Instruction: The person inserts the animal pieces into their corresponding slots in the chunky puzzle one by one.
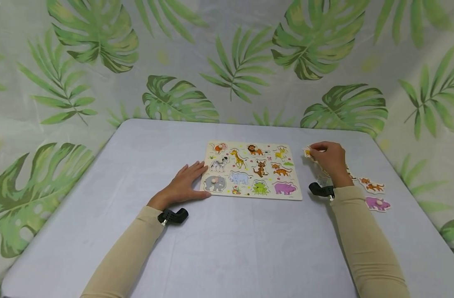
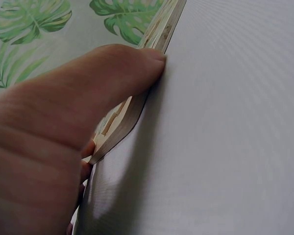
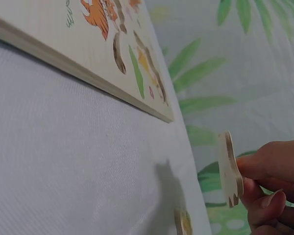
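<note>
Piece (image 3: 228, 169), plain-backed, in right hand (image 1: 332, 160)

left hand (image 1: 184, 182): kinda spread, touching puzzle board (image 1: 271, 193)'s left side
right hand (image 1: 329, 160): pinching, lifted right of it
forearms (image 1: 364, 240): both on its near side

Board (image 1: 249, 163): set on the table (image 1: 230, 248), before the backdrop (image 1: 234, 70)
Elephant piece (image 1: 215, 183): seated in the board's near left corner
Monkey piece (image 1: 220, 148): seated in its far left corner
Left hand (image 1: 187, 182): laid at the board's left edge
Right hand (image 1: 331, 159): held right of the board
Pinched piece (image 1: 307, 152): raised between board and right hand
Tiger piece (image 1: 372, 186): laid farther right, behind the hippo piece (image 1: 378, 204)
</note>
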Motion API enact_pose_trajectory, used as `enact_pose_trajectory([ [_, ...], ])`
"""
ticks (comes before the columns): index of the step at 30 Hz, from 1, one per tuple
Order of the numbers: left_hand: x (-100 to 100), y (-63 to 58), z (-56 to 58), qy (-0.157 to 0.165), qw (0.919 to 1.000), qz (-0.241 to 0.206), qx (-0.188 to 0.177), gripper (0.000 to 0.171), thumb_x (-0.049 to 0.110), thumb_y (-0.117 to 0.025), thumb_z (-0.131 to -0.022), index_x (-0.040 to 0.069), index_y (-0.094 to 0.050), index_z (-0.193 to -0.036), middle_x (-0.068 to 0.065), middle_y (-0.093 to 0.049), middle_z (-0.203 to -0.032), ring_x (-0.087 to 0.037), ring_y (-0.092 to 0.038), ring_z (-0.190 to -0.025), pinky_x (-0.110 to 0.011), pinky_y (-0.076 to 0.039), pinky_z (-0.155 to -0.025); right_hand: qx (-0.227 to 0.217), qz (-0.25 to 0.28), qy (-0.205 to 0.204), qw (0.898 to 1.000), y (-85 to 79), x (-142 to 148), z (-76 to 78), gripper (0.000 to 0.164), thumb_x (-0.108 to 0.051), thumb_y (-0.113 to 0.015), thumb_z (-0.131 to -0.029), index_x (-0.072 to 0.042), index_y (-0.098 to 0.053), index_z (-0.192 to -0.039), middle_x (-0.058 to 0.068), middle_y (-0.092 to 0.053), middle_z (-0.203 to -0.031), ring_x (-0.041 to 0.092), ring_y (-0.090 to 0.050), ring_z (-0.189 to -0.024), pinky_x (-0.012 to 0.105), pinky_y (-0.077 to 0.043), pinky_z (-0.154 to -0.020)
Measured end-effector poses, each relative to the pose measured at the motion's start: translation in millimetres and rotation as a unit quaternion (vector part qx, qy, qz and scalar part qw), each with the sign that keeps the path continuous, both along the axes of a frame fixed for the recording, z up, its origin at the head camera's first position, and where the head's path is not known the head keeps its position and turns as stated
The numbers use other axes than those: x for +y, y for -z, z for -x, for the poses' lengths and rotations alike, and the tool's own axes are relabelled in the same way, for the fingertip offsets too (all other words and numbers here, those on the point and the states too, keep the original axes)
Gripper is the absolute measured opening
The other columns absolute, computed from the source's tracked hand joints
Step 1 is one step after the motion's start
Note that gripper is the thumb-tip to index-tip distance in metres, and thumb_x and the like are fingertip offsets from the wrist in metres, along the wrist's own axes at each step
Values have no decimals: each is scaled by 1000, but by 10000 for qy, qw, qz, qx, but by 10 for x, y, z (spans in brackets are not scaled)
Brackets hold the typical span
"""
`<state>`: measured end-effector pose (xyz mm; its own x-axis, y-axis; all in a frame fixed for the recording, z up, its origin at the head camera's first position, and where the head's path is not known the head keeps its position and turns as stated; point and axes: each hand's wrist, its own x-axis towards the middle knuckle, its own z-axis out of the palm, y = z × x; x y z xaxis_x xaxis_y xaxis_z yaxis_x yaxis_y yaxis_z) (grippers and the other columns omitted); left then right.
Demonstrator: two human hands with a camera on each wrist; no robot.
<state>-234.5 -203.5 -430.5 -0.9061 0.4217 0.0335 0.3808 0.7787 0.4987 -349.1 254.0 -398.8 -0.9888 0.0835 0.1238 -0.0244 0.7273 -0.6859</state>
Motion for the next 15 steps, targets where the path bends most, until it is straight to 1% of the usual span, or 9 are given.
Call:
enact_pose_trajectory([
  [7, 8, 2, 13, 20, 10000, -6, -44, 95, 56, -70, -79, 9, -31, -151, -8, -21, -159, -24, -12, -148, -41, -1, -120, -8, 27, 23, 10000, -53, -55, -23, 30, -23, -64, -92, -3, -70, -113, 18, -65, -113, 30, -55, -100, 40, -45, -80],
  [11, 2, 5, 16, -9, 10000, -18, -27, 94, 55, -71, -79, 9, -31, -151, -8, -21, -159, -23, -12, -148, -40, -1, -120, 58, 120, -48, 9999, -64, -110, -1, 29, -22, -65, -92, -2, -70, -112, 19, -66, -111, 29, -56, -98, 37, -46, -74],
  [15, 3, 3, -2, -26, 10000, -21, -22, 94, 55, -71, -79, 9, -32, -151, -8, -22, -159, -24, -13, -147, -41, -1, -120, -80, 340, -7, 9994, -43, -177, 33, 29, -23, -65, -92, -3, -70, -113, 17, -65, -112, 27, -54, -97, 34, -46, -69],
])
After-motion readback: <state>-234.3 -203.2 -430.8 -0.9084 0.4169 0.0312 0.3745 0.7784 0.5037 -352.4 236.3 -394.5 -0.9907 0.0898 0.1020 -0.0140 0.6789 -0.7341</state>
